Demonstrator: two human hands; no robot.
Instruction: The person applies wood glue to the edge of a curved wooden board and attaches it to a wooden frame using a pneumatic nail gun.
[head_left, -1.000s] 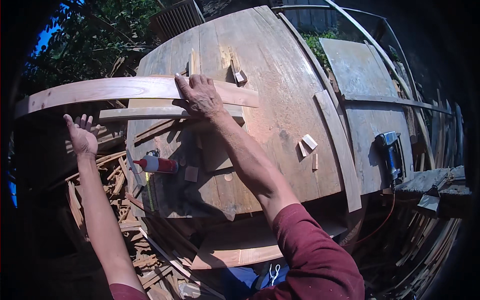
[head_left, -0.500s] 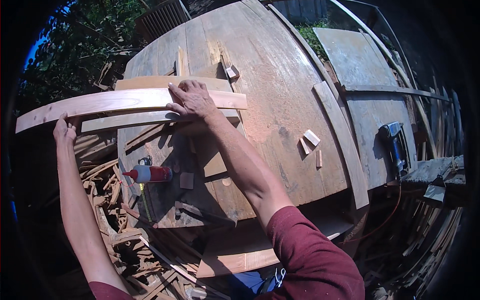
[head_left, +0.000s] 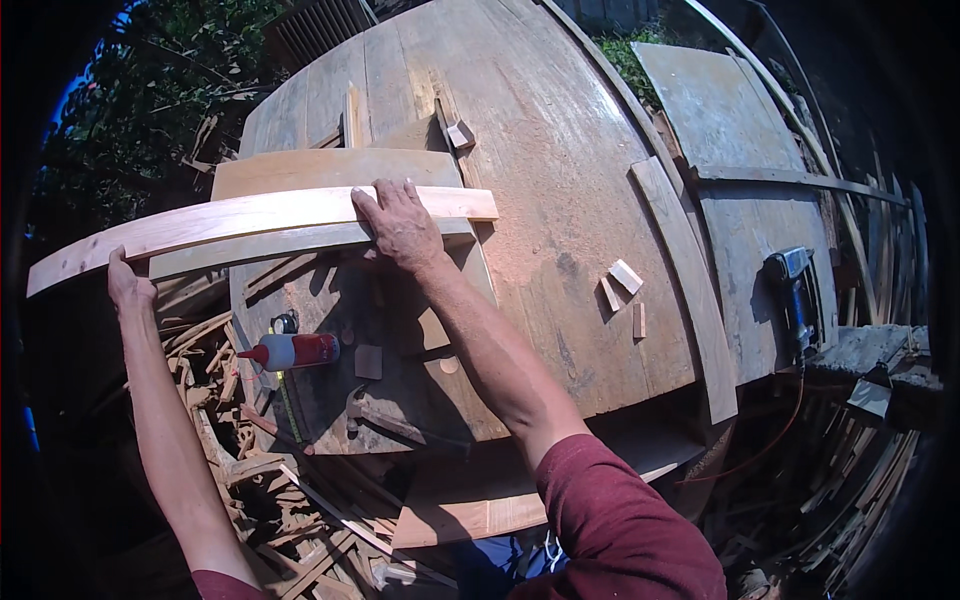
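A long, pale wooden board [head_left: 260,207] lies across the left side of the worktable, its left end jutting past the table's edge. My left hand [head_left: 132,282] is closed on the near edge close to that end, thumb on top and the other fingers hidden beneath. My right hand [head_left: 402,228] grips the board nearer its right end, fingers over the upper face. Just under it runs a second, greyer board [head_left: 255,247]. A wider flat wooden piece [head_left: 335,165] shows behind them.
On the sawdust-strewn table [head_left: 540,300] sit a glue bottle [head_left: 300,350], a tape measure [head_left: 288,400], a hammer [head_left: 385,418] and small wood blocks [head_left: 625,277]. A nail gun [head_left: 792,290] with a red hose rests at the right. Scrap wood [head_left: 225,420] is heaped at lower left.
The pale board's left end has dropped a little toward me, with my left hand. My right hand has slid slightly right and nearer, its fingers now closer together.
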